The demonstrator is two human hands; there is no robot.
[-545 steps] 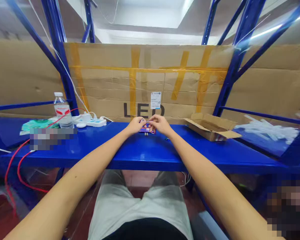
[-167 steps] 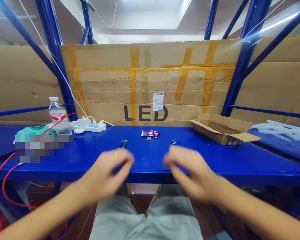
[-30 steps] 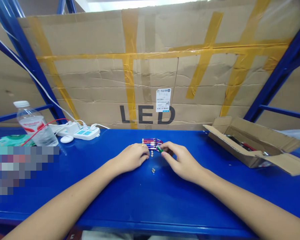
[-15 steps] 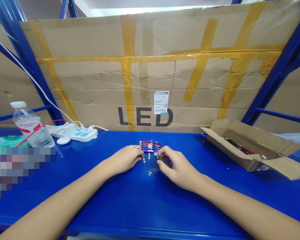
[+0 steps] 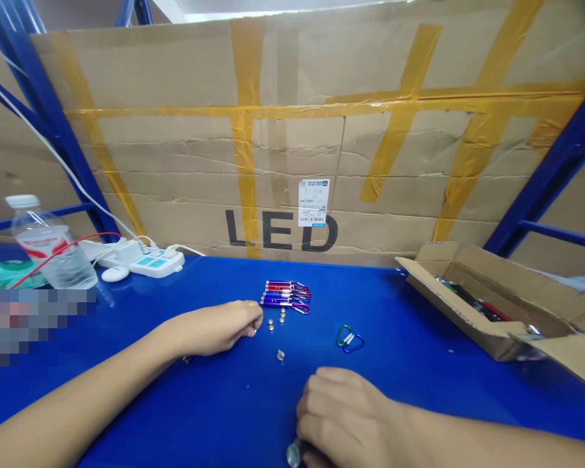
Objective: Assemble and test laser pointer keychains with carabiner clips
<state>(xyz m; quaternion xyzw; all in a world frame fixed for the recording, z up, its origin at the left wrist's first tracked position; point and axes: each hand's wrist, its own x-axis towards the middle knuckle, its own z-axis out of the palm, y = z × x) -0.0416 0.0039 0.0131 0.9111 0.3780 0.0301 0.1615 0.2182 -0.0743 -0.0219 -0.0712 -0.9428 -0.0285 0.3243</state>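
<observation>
My right hand (image 5: 346, 416) is closed at the near edge of the view, around a small cylinder with a round silvery end (image 5: 294, 454); the rest of it is hidden by the fingers. My left hand (image 5: 234, 326) rests on the blue table with fingers pinched together; a pale glint shows at the fingertips, too small to name. Just right of it lie several small silver button cells (image 5: 271, 325), with another little silver piece (image 5: 280, 355) nearer. Beyond them is a row of red, blue and purple penlights (image 5: 277, 296) with carabiner clips.
Green and blue carabiners (image 5: 350, 339) lie right of centre. An open cardboard box (image 5: 461, 318) holding dark and red items stands at right. A power strip (image 5: 158, 262) and a water bottle (image 5: 53, 250) are at left. A large cardboard sheet (image 5: 185, 162) rises behind the table (image 5: 214, 403).
My right hand has come down toward me, away from the row, with the small cylinder. My left hand has shifted slightly left. The loose carabiners now show on the table.
</observation>
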